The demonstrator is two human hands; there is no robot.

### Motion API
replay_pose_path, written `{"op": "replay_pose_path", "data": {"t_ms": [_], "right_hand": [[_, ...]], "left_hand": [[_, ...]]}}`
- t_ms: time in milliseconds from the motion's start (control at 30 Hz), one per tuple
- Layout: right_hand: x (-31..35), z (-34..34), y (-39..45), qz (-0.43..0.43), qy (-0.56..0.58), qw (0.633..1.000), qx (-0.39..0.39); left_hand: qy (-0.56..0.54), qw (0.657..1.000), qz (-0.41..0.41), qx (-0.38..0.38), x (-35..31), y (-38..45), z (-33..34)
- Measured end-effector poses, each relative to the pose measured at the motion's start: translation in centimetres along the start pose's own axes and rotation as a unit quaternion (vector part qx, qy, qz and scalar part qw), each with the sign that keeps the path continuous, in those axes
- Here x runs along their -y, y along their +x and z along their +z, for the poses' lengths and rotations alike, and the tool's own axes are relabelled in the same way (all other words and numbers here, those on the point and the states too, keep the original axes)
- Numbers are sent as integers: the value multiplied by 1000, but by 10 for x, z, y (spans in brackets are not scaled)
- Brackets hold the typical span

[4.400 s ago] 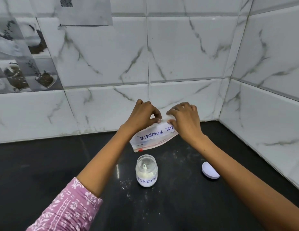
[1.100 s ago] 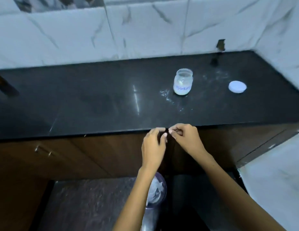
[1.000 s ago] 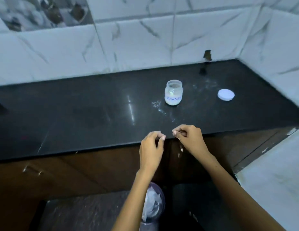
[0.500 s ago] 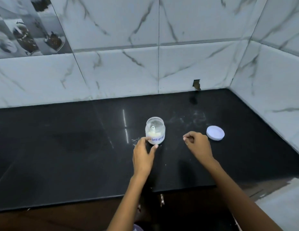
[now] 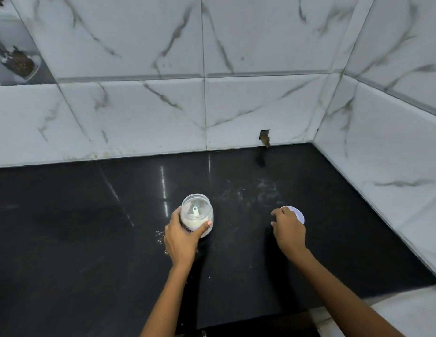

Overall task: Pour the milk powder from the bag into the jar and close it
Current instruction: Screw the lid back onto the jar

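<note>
With powder in, closing step begins: left hand wraps open jar centre-counter; right hand, fingers curled, reaches lid just right, grasp unclear. Next: seat lid squarely.

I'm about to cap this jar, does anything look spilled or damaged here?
Yes. White powder is scattered on the black counter beside the jar, with a dusty smear behind it. A wall tile has a chipped hole at counter level.

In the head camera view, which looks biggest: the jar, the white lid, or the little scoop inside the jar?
Largest to smallest:
1. Jar
2. White lid, partly hidden by the right hand, so unsure
3. Scoop
</note>
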State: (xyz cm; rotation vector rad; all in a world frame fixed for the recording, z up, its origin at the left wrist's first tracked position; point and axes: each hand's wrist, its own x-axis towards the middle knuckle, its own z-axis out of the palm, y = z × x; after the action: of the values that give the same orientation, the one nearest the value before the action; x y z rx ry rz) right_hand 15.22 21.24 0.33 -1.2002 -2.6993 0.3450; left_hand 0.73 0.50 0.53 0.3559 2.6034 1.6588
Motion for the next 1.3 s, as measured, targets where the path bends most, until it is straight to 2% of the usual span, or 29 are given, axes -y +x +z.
{"op": "replay_pose_path", "data": {"t_ms": [200, 367, 500, 600, 733, 800, 900, 1000, 1033, 1100, 1133, 1200, 1300], "right_hand": [[-9, 5, 10, -1, -31, 999, 8], [-9, 11, 18, 8, -30, 999, -28], [-10, 20, 21, 11, 31, 999, -36], [-6, 26, 19, -22, 32, 998, -44], [23, 12, 15, -49, 166, 983, -63], [47, -3, 16, -46, 307, 948, -72], [74, -32, 22, -35, 518, 854, -42], [85, -53, 31, -11, 645, 764, 15], [89, -54, 34, 11, 690, 721, 63], [94, -51, 40, 72, 769, 612, 168], [96, -47, 42, 101, 786, 576, 203], [101, -38, 44, 148, 779, 561, 239], [98, -28, 48, 181, 762, 571, 248]], "left_hand": [[19, 999, 45, 7, -9, 8, 22], [21, 997, 70, 20, -17, 17, 36], [16, 997, 72, 21, -17, 24, 40], [4, 997, 72, 18, -14, 25, 42], [4, 997, 65, 31, -11, 26, 41], [4, 997, 65, 31, -7, 28, 37], [3, 997, 64, 30, -5, 29, 33], [-4, 997, 67, 33, -8, 26, 39], [-5, 997, 67, 35, -9, 26, 40], [-8, 997, 70, 38, -11, 26, 43], [-8, 997, 70, 39, -12, 25, 45], [-7, 997, 70, 36, -11, 25, 43], [-6, 997, 71, 32, -10, 25, 41]]}}
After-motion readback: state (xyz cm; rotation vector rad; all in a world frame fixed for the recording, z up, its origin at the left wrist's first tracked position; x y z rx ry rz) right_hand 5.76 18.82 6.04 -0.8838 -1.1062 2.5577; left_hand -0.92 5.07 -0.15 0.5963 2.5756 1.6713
